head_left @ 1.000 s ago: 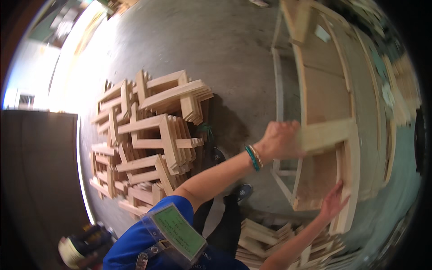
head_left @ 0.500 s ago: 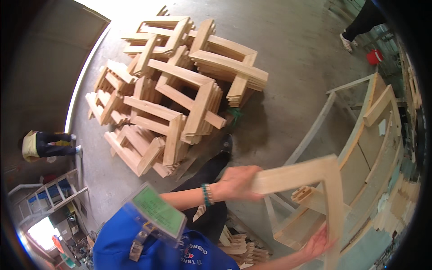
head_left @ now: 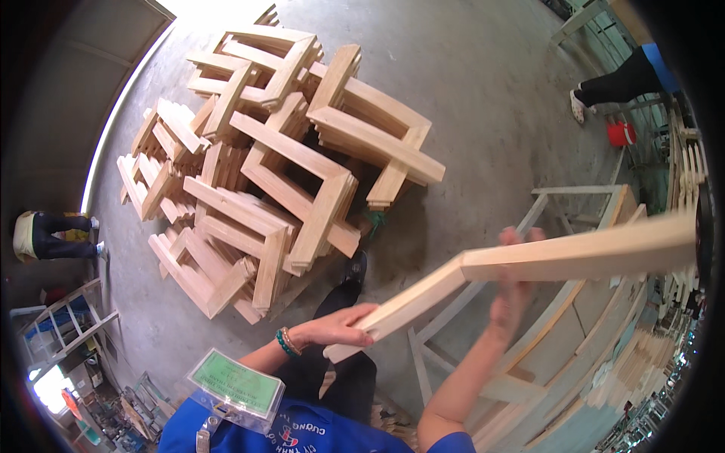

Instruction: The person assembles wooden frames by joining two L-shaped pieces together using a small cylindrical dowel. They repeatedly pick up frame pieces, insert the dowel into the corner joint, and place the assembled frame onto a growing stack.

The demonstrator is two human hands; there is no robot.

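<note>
An L-shaped wooden frame piece (head_left: 423, 296), pale and bare, is tilted across the space before me; its right arm is smeared by motion. At its lower left end my left hand (head_left: 336, 328) is closed round the wood, thumb on top. My right hand (head_left: 515, 283) is at the right arm just past the mitred corner, partly hidden by the wood and blurred, with fingertips above its upper edge. Left of the piece rises a large pile of similar wooden corner frames (head_left: 294, 204), stacked crosswise on the floor.
A pale-framed bench (head_left: 559, 317) stands at the right, with stacked wooden strips (head_left: 634, 362) beyond it. A red bucket (head_left: 621, 134) and a person in dark trousers (head_left: 623, 79) are at the far right. Another person (head_left: 53, 234) bends over at the far left, above a metal rack (head_left: 64, 325).
The frame piece has swung round so that its right arm now points right rather than down. My right hand has risen along with it, and my left hand has shifted slightly left and down.
</note>
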